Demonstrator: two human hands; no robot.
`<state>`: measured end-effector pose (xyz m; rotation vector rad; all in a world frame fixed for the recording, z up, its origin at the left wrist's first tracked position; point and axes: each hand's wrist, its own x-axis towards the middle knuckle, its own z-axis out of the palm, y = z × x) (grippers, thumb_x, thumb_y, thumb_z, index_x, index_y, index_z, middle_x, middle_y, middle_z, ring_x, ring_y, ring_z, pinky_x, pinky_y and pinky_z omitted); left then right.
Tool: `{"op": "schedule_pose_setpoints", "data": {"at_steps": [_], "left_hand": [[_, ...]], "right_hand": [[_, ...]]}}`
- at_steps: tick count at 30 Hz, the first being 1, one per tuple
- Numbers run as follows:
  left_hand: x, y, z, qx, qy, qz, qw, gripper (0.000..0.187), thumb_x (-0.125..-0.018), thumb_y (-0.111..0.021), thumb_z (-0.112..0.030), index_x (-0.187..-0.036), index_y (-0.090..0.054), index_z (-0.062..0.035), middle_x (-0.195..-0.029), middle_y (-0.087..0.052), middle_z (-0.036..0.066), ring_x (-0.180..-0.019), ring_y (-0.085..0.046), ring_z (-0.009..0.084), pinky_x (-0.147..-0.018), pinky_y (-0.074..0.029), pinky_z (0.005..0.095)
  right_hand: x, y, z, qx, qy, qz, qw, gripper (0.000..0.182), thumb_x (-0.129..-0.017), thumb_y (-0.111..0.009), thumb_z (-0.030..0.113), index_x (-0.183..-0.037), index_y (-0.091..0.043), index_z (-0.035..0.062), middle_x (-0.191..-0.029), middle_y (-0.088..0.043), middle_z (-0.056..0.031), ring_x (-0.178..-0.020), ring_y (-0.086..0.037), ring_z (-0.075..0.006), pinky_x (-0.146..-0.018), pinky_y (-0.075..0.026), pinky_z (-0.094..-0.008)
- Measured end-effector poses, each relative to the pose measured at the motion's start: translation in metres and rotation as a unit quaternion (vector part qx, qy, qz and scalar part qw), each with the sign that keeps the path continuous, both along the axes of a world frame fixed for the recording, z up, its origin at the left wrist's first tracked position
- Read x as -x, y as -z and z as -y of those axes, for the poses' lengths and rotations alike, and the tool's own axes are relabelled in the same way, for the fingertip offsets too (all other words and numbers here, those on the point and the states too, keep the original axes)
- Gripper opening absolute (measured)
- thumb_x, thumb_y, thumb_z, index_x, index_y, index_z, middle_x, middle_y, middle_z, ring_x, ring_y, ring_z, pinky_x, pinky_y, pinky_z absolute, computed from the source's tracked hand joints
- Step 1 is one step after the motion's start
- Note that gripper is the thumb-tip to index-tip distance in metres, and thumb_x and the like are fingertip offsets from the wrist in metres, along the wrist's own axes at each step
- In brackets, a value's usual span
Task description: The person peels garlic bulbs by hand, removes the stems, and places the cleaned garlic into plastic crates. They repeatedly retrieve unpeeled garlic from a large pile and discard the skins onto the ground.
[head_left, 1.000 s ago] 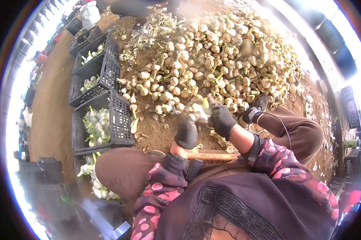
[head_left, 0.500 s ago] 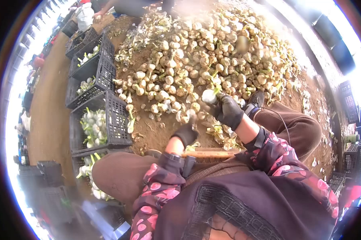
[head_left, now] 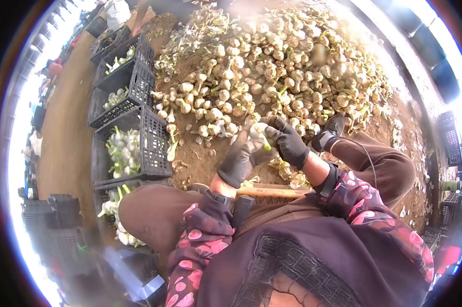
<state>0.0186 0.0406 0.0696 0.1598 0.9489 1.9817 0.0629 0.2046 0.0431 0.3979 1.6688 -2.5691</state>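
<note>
A white peeled garlic bulb (head_left: 258,131) with a short green stem end is held between both gloved hands, above the ground in front of my lap. My left hand (head_left: 239,159), in a dark glove, has its fingers closed around the bulb from the left. From the right, my right hand (head_left: 289,143) grips the same bulb, fingers bent against its side. The gloves partly cover it. Just beyond the hands spreads a big heap of garlic bulbs (head_left: 279,71), earthy and unpeeled. Loose skins (head_left: 295,177) lie under my right hand.
Black plastic crates (head_left: 156,138) with white garlic in several of them stand in a row at my left. A wooden bar (head_left: 274,191) lies between my bent legs. More crates (head_left: 448,134) are at the far right. Another person is partly visible at top left.
My left hand has come up to the garlic bulb and closed on it. The bulb has turned, its green stem now pointing down toward me. My right hand has shifted slightly.
</note>
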Motion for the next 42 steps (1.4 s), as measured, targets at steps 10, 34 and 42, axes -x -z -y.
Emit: {"op": "schedule_pose_setpoints", "data": {"at_steps": [10,34,42], "left_hand": [[-0.003,0.040,-0.005,0.249,-0.122,-0.263,0.924,0.068,-0.078,-0.051,0.011,-0.139,-0.028,-0.0089,-0.108,-0.051,0.011,-0.081,-0.060,0.0157,-0.068,-0.057,0.0314],[-0.010,0.029,0.008,0.047,0.023,-0.232,0.971,0.064,-0.073,-0.037,0.004,-0.137,-0.033,-0.0023,-0.098,-0.058,0.009,-0.081,-0.061,0.0202,-0.073,-0.051,0.0313],[-0.006,0.044,0.017,-0.061,-0.053,0.027,0.996,0.051,-0.078,-0.040,0.002,-0.129,-0.043,-0.0029,-0.100,-0.058,0.007,-0.085,-0.061,0.0195,-0.074,-0.051,0.0315]], "right_hand": [[0.003,-0.037,0.009,-0.595,-0.051,-0.092,0.797,0.023,-0.079,-0.066,0.025,-0.073,-0.061,0.0027,-0.063,-0.060,-0.0130,-0.057,-0.059,-0.0269,-0.054,-0.046,-0.0358],[0.039,0.038,-0.032,-0.105,0.229,-0.045,0.967,0.019,-0.085,-0.057,0.011,-0.070,-0.059,0.0000,-0.058,-0.054,0.0015,-0.053,-0.046,-0.0067,-0.051,-0.041,-0.0259],[0.024,-0.003,-0.026,-0.564,-0.058,0.212,0.796,0.038,-0.080,-0.060,0.038,-0.086,-0.067,0.0008,-0.079,-0.065,-0.0218,-0.078,-0.063,-0.0375,-0.074,-0.050,-0.0434]]}}
